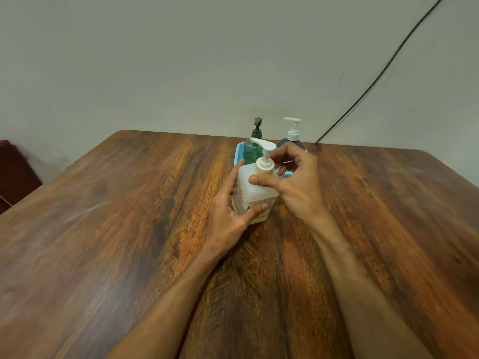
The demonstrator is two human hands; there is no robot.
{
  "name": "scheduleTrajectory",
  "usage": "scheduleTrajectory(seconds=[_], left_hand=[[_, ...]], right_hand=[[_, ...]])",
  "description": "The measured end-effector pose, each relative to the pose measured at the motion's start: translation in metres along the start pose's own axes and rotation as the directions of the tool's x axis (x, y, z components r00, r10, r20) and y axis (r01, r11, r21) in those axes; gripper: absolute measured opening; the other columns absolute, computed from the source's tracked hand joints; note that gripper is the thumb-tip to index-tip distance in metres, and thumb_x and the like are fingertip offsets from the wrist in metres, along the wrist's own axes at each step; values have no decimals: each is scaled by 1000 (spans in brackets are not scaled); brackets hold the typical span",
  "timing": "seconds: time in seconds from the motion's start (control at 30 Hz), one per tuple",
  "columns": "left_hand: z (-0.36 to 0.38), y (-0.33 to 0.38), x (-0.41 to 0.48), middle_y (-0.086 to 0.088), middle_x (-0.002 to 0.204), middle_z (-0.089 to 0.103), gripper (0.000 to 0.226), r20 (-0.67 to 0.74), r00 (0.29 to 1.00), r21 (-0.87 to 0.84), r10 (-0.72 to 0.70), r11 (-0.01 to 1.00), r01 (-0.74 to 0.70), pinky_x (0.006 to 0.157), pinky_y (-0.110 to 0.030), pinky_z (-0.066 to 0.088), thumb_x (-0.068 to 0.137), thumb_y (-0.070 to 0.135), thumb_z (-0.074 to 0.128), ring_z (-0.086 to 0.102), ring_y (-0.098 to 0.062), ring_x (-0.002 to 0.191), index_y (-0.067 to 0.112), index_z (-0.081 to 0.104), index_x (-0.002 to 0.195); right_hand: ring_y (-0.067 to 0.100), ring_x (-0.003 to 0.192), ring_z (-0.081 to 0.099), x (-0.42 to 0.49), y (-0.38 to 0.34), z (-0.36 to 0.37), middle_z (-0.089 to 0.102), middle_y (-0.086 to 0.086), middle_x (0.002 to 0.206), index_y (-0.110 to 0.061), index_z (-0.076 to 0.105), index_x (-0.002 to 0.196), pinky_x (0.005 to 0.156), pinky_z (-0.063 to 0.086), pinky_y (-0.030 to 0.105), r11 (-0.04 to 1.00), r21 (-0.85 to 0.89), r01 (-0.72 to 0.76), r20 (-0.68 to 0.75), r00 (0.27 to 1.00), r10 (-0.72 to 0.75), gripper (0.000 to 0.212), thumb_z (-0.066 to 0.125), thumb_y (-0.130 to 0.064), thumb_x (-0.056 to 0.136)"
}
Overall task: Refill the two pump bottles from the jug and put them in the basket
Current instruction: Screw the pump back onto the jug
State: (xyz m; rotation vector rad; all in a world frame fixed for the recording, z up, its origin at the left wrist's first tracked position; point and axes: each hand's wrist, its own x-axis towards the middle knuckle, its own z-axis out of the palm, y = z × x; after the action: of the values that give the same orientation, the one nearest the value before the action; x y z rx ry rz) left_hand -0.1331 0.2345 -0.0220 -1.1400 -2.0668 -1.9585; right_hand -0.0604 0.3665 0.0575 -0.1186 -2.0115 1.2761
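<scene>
While the wooden table (108,229) fills the lower frame, items at centre run as follows. Left hand (228,211): wrapped around the lower body of a square translucent jug (252,187) with a white pump top, which stands upright on the table. Right hand (293,180): fingers curled at the jug's pump collar, thumb on its shoulder. Behind, upper centre: blue basket (239,151) holding a green pump bottle (252,147) and, to its right, a dark blue pump bottle (291,141), both upright. Upper right: black cable (383,71) on the wall.

Wood-grain table (103,229) with rounded far corners, set against a plain pale grey-green wall (181,60), dark cable (383,71) run diagonally down the wall to the table's far edge, dark reddish furniture (13,172) noted beyond its left edge
</scene>
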Motion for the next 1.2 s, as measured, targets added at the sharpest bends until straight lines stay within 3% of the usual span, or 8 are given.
scheduleTrajectory(seconds=[0.1, 0.3, 0.43, 0.53, 0.77, 1.0, 1.1, 1.2], left_hand=[[0, 0, 0, 34, 147, 45, 98, 5, 1000, 10, -1, 1000, 1, 104, -34, 55, 80, 26, 86, 54, -1, 132, 27, 30, 161], [1, -3, 0, 17, 153, 48, 98, -11, 1000, 16, 2, 1000, -2, 105, -47, 54, 80, 28, 87, 54, -10, 133, 27, 31, 160], [1, -2, 0, 17, 154, 48, 98, -6, 1000, 10, 0, 1000, 0, 105, -48, 54, 80, 27, 87, 55, -11, 133, 26, 31, 160], [0, -2, 0, 21, 153, 45, 98, 2, 1000, 12, 11, 1000, -11, 108, -41, 52, 80, 23, 87, 53, -8, 136, 23, 31, 160], [0, -3, 0, 17, 155, 46, 97, -4, 1000, 36, 4, 999, -4, 105, -48, 54, 81, 32, 86, 53, -11, 134, 30, 31, 160], [1, 0, 0, 14, 152, 50, 95, -7, 1000, 15, 16, 1000, -16, 106, -45, 53, 79, 31, 86, 56, -10, 134, 36, 32, 157], [1, -3, 0, 17, 152, 49, 97, 5, 1000, 0, -2, 1000, 2, 106, -45, 54, 80, 28, 87, 56, -12, 135, 30, 32, 160], [0, -1, 0, 19, 151, 48, 97, -4, 1000, 28, -2, 1000, 2, 107, -40, 53, 80, 28, 87, 54, -8, 133, 33, 31, 159]], right_hand=[[4, 79, 55, -2, 0, 4, 65, -9, 89, -20, 61, 90, 66, 45, 16, 1000, -5, 9, -36, 999, -9, 46, 96, -25, 60], [5, 104, 62, 5, 1, -15, 70, -9, 117, -17, 69, 124, 80, 48, 19, 999, -3, -43, 195, 980, 43, 48, 84, -16, 79], [8, 90, 63, 0, 0, -3, 71, -8, 100, -16, 71, 100, 74, 53, 28, 1000, -1, -27, 28, 999, 27, 38, 92, -19, 68], [8, 79, 56, -3, 0, 5, 65, -6, 88, -18, 61, 90, 66, 47, 19, 1000, 22, -1, -50, 999, 2, 48, 97, -25, 60], [9, 106, 63, 6, 1, -20, 71, -5, 119, -16, 70, 120, 79, 48, 23, 998, 15, -55, 223, 973, 50, 44, 84, -15, 78], [5, 74, 53, -1, -1, 0, 64, -6, 84, -12, 63, 89, 65, 48, 21, 999, 42, -12, -32, 999, 13, 47, 97, -19, 58], [4, 76, 52, -3, -3, 4, 63, -6, 88, -13, 63, 96, 66, 45, 18, 1000, 25, 6, -42, 999, -5, 52, 97, -24, 58], [0, 87, 55, 0, -7, -7, 65, -10, 106, -22, 65, 120, 69, 45, 14, 1000, -9, -1, 85, 996, 2, 62, 94, -22, 65]])
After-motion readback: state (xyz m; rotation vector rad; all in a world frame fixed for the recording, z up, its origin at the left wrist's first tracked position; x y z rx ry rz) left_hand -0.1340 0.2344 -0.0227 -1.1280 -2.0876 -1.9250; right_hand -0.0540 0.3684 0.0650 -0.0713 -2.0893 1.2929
